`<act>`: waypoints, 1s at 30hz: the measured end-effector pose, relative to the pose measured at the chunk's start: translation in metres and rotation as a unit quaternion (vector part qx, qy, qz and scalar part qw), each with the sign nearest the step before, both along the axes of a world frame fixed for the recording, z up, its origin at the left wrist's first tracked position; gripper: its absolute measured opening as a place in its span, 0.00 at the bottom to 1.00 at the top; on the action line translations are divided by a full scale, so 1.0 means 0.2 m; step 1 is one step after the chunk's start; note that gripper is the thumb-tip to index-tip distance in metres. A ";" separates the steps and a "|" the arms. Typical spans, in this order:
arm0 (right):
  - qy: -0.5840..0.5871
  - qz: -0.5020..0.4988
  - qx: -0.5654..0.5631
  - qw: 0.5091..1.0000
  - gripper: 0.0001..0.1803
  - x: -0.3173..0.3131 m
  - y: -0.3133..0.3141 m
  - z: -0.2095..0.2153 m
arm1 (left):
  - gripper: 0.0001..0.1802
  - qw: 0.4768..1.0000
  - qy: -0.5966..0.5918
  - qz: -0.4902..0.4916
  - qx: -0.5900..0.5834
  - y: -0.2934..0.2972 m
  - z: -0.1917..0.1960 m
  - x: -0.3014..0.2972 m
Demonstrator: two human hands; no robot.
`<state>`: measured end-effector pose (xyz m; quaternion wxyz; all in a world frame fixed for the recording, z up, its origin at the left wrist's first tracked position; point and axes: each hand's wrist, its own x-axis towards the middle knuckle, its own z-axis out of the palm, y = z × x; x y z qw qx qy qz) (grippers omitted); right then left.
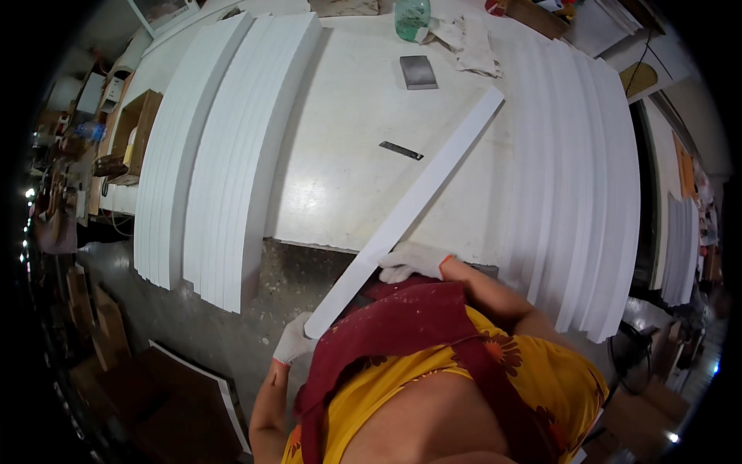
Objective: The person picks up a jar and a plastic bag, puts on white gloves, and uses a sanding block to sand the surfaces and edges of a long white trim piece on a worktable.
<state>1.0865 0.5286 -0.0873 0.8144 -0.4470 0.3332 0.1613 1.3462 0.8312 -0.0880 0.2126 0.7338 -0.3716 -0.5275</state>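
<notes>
A long white board [433, 182] lies slantwise, its far end over the white table [332, 155] and its near end past the front edge, by my body. My left hand [295, 340], in a white knit glove, is closed round that near end; its fingers are partly hidden. My right hand [408, 261], gloved likewise with an orange cuff edge, grips the board's right side farther up, close to the table edge. On the table, left of the board, lies a small dark metal ruler-like strip [401, 150]. Behind it sits a grey rectangular block [418, 72].
Stacked white boards fill the table's left [232, 162] and right [576, 178], their ends overhanging the front edge. At the back stand a green clear plastic bottle [412, 19] and a crumpled pale cloth [471, 48]. A wooden box [139, 135] is at the far left.
</notes>
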 end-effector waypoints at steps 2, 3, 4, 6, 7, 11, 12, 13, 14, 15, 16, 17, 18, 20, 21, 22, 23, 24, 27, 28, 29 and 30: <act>-0.034 0.162 -0.114 0.980 0.24 -0.01 -0.12 0.09 | 0.34 1.000 0.013 0.013 0.018 0.01 -0.05 0.00; 0.011 0.205 -0.144 0.968 0.24 0.00 -0.20 0.21 | 0.34 1.000 0.014 0.015 0.023 0.00 -0.07 -0.01; -0.001 0.180 -0.302 0.936 0.23 0.00 -0.27 0.26 | 0.34 0.999 0.014 0.020 0.029 0.00 -0.07 -0.01; -0.035 0.102 -0.538 0.836 0.24 -0.05 -0.53 0.19 | 0.34 0.999 0.019 0.023 0.029 0.01 -0.12 0.00; -0.034 -0.053 -0.564 0.823 0.24 0.00 -0.65 0.24 | 0.34 0.999 0.026 0.030 0.024 0.05 -0.17 0.00; 0.092 -0.187 -0.757 0.619 0.40 0.15 -1.27 0.07 | 0.33 0.992 0.107 0.061 0.007 -0.02 -0.09 -0.01; 0.143 -0.179 -0.753 0.617 0.41 0.22 -1.38 0.08 | 0.32 0.986 0.125 0.114 0.006 -0.02 -0.09 0.00; 0.194 -0.170 -0.747 0.613 0.42 0.28 -1.45 0.09 | 0.32 0.976 0.143 0.166 0.004 0.00 -0.09 0.00; 0.220 -0.163 -0.747 0.606 0.41 0.35 -1.48 0.09 | 0.31 0.963 0.161 0.218 0.002 0.03 -0.09 0.00; 0.246 -0.158 -0.745 0.600 0.39 0.41 -1.50 0.09 | 0.26 0.944 0.166 0.284 -0.004 0.04 -0.06 -0.01; 0.274 -0.154 -0.741 0.593 0.38 0.45 -1.52 0.09 | 0.25 0.904 0.230 0.359 -0.021 0.07 -0.10 -0.02; 0.279 -0.150 -0.743 0.589 0.36 0.48 -1.56 0.05 | 0.24 0.855 0.290 0.429 -0.038 0.12 -0.18 -0.03; 0.289 -0.147 -0.744 0.585 0.35 0.48 -1.60 -0.03 | 0.23 0.797 0.349 0.490 -0.051 0.15 -0.25 -0.02; 0.281 -0.159 -0.732 0.600 0.33 0.47 -1.60 -0.12 | 0.21 0.779 0.378 0.499 -0.029 0.10 -0.21 -0.11; 0.265 -0.177 -0.719 0.617 0.33 0.47 -1.57 -0.13 | 0.21 0.773 0.395 0.496 -0.015 -0.02 -0.03 -0.19; 0.244 -0.197 -0.707 0.634 0.34 0.46 -1.53 -0.11 | 0.21 0.766 0.409 0.495 -0.005 -0.08 0.08 -0.25; 0.170 -0.214 -0.693 0.667 0.31 0.45 -1.42 -0.07 | 0.23 0.754 0.392 0.528 -0.005 -0.06 0.07 -0.28; 0.091 -0.226 -0.733 0.635 0.29 0.40 -1.27 -0.06 | 0.22 0.738 0.406 0.538 0.012 -0.05 0.03 -0.26; 0.006 -0.120 -0.796 0.593 0.33 0.12 -0.63 0.19 | 0.21 0.715 0.416 0.560 0.044 -0.01 -0.11 -0.22; -0.014 -0.069 -0.820 0.569 0.36 0.01 -0.48 0.19 | 0.20 0.726 0.396 0.562 0.040 -0.02 -0.12 -0.21; -0.011 -0.047 -0.821 0.570 0.38 -0.08 -0.33 0.14 | 0.20 0.736 0.375 0.563 0.036 -0.02 -0.15 -0.20; -0.010 -0.025 -0.820 0.571 0.39 -0.14 -0.24 0.08 | 0.20 0.756 0.361 0.542 0.065 0.04 -0.23 -0.15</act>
